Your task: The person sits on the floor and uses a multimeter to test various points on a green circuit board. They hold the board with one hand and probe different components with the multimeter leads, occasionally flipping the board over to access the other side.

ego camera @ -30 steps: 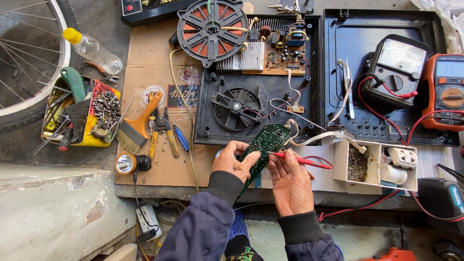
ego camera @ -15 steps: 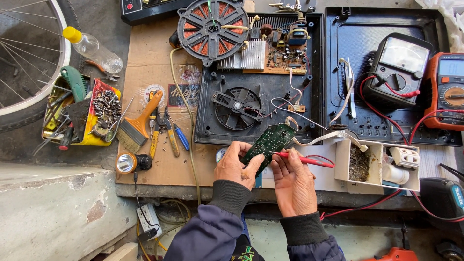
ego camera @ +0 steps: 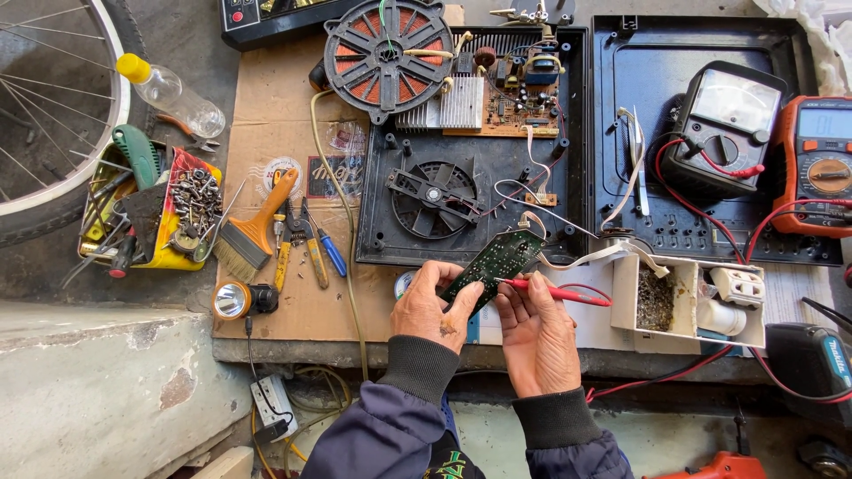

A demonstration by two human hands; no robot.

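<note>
The green circuit board [ego camera: 497, 263] is held tilted above the front edge of the desk [ego camera: 293, 315], just in front of the opened black appliance housing [ego camera: 479, 191]. Compared with the views one second and half a second earlier, the board has been raised slightly and turned, so that its long side now runs up and to the right. The left hand [ego camera: 437, 306] is closed on the lower left corner of the board, with the thumb on the upper face. The right hand [ego camera: 537, 328] is closed on a red test probe [ego camera: 555, 290], whose tip is now laid against the lower edge of the board; earlier the probe lay further from the board face. A white ribbon cable [ego camera: 599, 255] runs from the board toward the white box [ego camera: 688, 302] at the right. Red leads run from the probe area toward the analog multimeter [ego camera: 726, 124] and the orange digital multimeter [ego camera: 821, 160]. By this change the work is judged to have passed from positioning the board to probing a contact on it. The fan [ego camera: 432, 197] and the coil [ego camera: 388, 53] are untouched
</note>
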